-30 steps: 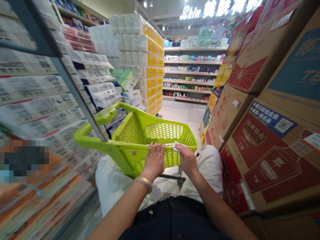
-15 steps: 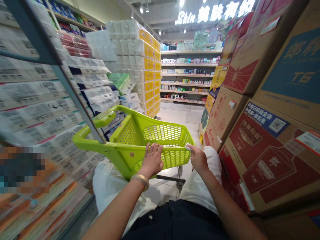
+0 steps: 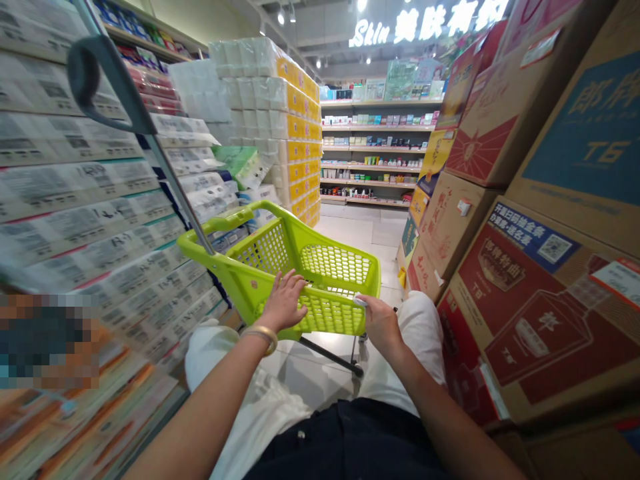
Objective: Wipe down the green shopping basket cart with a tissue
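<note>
A lime-green shopping cart basket [image 3: 340, 257] with perforated walls tilts in front of my knees. My left hand [image 3: 284, 301], a gold bangle at its wrist, lies over the basket's near rim with fingers stretched and thumb apart. Near the basket's right end, my right hand [image 3: 383, 323] pinches a small white cloth or wipe [image 3: 359, 299] against the same rim. Most of the cloth is hidden by the fingers. A metal pole [image 3: 175, 180] rises from the basket's left side to a dark grey handle [image 3: 117, 87].
Cardboard cartons [image 3: 545, 293] are stacked close on my right. Packs of paper [image 3: 100, 187] fill the left side, and wrapped tissue rolls [image 3: 273, 113] stand behind the cart. Shelves of small products [image 3: 375, 147] line the back, beyond the pale floor tiles [image 3: 345, 220].
The cart has turned slightly; its left end and pole shifted right, and its right end moved slightly left. Both hands moved left, the right one keeping the white cloth on the rim.
</note>
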Demonstrator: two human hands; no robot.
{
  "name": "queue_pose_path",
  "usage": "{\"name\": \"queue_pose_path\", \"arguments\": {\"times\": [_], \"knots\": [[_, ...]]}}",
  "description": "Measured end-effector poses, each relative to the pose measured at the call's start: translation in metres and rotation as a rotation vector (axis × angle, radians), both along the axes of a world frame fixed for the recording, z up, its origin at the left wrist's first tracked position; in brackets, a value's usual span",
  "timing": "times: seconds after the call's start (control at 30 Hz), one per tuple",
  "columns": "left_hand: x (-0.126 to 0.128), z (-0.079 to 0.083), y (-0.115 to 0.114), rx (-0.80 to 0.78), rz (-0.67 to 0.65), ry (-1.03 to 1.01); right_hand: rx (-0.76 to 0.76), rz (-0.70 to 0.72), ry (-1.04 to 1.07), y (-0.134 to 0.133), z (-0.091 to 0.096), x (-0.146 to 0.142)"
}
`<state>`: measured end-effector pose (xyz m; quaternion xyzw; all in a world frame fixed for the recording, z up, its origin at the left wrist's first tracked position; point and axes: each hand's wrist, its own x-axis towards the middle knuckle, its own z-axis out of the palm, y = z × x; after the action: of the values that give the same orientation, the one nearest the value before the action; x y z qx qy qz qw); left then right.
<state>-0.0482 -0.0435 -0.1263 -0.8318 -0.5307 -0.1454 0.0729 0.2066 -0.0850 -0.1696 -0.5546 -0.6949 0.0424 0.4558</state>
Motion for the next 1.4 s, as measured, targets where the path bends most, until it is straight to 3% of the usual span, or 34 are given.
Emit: {"name": "queue_pose_path", "arguments": {"times": [0.33,0.57,1.07,1.27,1.4], "knots": [[0.000,0.001,0.003,-0.039,0.159,-0.007,-0.016,0.075,-0.002,-0.018,0.003,-0.013],[0.002,-0.001,0.002,-0.044,0.102,-0.026,-0.104,0.047,-0.011,-0.016,0.009,-0.003],[0.033,-0.008,0.011,-0.052,-0.031,-0.126,-0.090,-0.026,0.047,-0.021,-0.001,0.039],[0.028,-0.001,0.027,-0.059,-0.027,-0.083,-0.029,-0.031,0.027,-0.025,-0.004,0.026],[0.026,0.006,0.029,-0.059,0.092,-0.045,-0.008,0.044,0.014,-0.024,-0.004,0.007]]}}
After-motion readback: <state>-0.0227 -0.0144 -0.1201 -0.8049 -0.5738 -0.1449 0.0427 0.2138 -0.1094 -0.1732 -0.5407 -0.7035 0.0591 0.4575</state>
